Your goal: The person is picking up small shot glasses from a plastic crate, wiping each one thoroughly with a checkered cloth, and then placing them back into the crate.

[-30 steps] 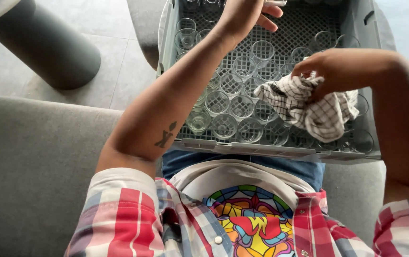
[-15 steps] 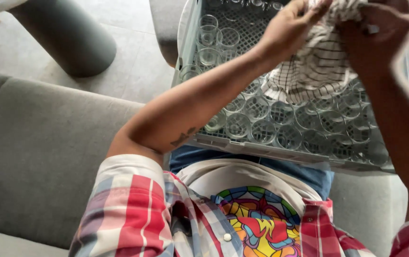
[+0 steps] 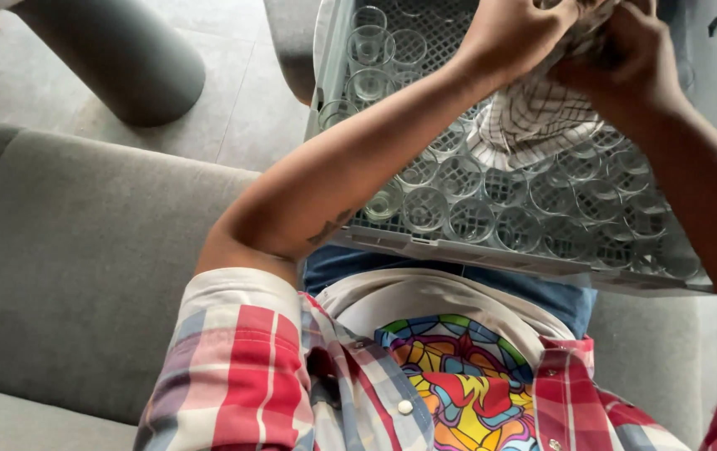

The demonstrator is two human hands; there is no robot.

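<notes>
While over glasses, hands clutching cloth

Red-white plaid shirt, open over multicolour graphic tee; forearm tattoo.

checked white cloth (brown lines), grey crate

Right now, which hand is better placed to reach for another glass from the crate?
Probably the left hand: its arm lies across the glasses in the grey crate. The right hand seems to grip more of the checked cloth.
</notes>
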